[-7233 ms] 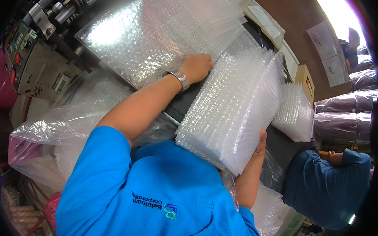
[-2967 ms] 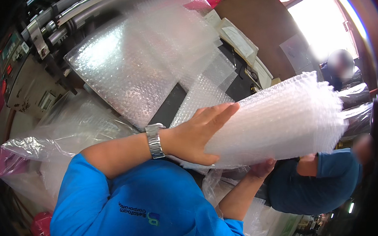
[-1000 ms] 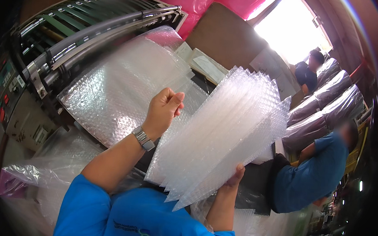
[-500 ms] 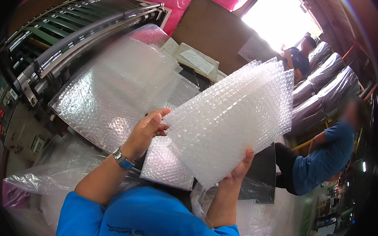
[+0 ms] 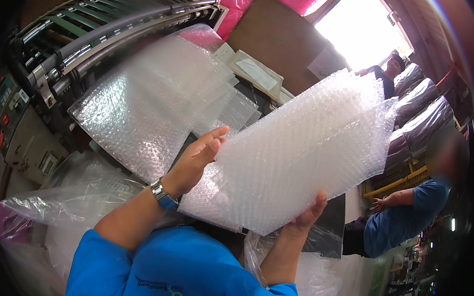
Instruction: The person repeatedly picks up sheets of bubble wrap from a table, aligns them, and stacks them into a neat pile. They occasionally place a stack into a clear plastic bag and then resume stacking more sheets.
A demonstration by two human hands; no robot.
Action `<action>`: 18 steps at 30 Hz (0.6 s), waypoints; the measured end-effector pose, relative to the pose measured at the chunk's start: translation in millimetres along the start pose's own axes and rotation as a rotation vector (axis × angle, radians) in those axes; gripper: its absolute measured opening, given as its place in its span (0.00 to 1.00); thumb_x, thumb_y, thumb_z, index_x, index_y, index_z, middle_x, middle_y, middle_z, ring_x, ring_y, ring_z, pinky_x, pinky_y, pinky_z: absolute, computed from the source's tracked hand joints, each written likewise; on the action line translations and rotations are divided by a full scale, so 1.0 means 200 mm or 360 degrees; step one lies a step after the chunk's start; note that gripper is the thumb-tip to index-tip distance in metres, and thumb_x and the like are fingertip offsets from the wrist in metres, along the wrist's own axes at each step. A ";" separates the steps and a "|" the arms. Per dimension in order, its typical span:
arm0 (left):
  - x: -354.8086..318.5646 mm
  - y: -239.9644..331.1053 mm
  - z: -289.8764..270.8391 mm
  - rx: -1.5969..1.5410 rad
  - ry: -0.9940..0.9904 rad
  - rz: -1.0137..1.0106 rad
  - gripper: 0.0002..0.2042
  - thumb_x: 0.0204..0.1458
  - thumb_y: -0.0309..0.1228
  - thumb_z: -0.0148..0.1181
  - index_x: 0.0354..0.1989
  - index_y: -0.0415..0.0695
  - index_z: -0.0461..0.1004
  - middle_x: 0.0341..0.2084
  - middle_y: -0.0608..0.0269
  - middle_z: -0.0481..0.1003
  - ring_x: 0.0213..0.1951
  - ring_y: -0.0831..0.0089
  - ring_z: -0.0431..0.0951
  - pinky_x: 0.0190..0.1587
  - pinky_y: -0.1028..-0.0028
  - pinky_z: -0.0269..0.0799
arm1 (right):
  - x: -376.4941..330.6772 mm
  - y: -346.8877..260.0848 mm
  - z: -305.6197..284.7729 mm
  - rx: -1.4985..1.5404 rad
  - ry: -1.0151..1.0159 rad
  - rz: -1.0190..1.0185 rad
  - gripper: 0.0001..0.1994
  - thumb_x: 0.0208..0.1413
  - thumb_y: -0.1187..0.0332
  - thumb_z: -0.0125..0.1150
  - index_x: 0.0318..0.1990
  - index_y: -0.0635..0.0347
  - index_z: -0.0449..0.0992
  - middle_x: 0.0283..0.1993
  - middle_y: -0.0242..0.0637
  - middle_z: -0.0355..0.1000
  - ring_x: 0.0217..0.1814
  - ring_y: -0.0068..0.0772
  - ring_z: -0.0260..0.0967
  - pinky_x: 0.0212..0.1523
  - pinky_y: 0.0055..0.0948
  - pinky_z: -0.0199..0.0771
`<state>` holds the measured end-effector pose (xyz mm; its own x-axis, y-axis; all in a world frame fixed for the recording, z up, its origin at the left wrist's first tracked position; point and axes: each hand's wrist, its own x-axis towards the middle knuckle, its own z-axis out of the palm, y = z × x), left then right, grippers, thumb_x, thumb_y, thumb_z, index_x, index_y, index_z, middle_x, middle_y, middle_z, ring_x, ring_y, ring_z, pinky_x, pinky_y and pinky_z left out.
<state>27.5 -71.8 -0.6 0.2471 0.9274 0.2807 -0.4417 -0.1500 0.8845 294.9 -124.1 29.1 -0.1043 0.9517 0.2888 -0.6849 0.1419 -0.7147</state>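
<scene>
A bundle of clear bubble wrap sheets [image 5: 306, 145] is held up at a slant in front of me, its far right edges fanned unevenly. My right hand [image 5: 307, 214] grips the bundle's lower edge, thumb on top, with the other fingers hidden underneath. Along the left edge, my left hand [image 5: 194, 164] stands upright with fingers stretched out and thumb apart, against or very close to the sheets. More bubble wrap [image 5: 203, 194] lies below the bundle, near my body. On the left, a wide stack of bubble wrap sheets [image 5: 149, 96] spreads in overlapping layers.
A machine with metal rollers [image 5: 109, 34] stands at the far left, beside a control panel [image 5: 8, 109]. Papers [image 5: 258, 75] lie beyond the stack, before a brown board [image 5: 276, 36]. Loose clear film [image 5: 87, 189] hangs at near left. Two people [image 5: 403, 213] [image 5: 385, 78] stand at right.
The bundle has tilted and shifted slightly right, its far end fanned wider. My left hand has moved a little up and right along its edge. The nearer person's arm has come forward.
</scene>
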 end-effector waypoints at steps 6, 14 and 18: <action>0.11 0.06 0.01 0.0950 -0.0189 0.0236 0.16 0.52 0.42 0.51 0.31 0.38 0.71 0.27 0.56 0.73 0.31 0.67 0.73 0.34 0.73 0.67 | 0.00 0.05 0.08 -0.0381 0.0374 -0.0242 0.35 0.44 0.51 0.56 0.57 0.62 0.56 0.51 0.44 0.64 0.47 0.41 0.66 0.47 0.40 0.70; 0.16 0.04 -0.01 0.0585 0.0362 0.0170 0.14 0.52 0.41 0.53 0.25 0.41 0.67 0.17 0.71 0.70 0.20 0.82 0.68 0.23 0.80 0.66 | 0.00 0.08 -0.04 -0.0020 0.0272 -0.0019 0.37 0.41 0.51 0.59 0.56 0.63 0.57 0.54 0.47 0.62 0.53 0.46 0.62 0.50 0.45 0.67; 0.23 0.09 0.04 0.0229 0.0282 0.0004 0.15 0.54 0.42 0.50 0.30 0.41 0.70 0.17 0.71 0.69 0.21 0.82 0.69 0.26 0.82 0.67 | 0.01 0.11 -0.05 -0.0055 0.0235 0.0118 0.38 0.39 0.51 0.60 0.56 0.62 0.57 0.53 0.46 0.62 0.53 0.45 0.62 0.50 0.45 0.67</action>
<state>37.7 -34.9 30.8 0.0854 0.9707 0.2245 -0.3114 -0.1880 0.9315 286.7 -117.2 7.8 -0.0448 0.9892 0.1399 -0.6540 0.0769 -0.7526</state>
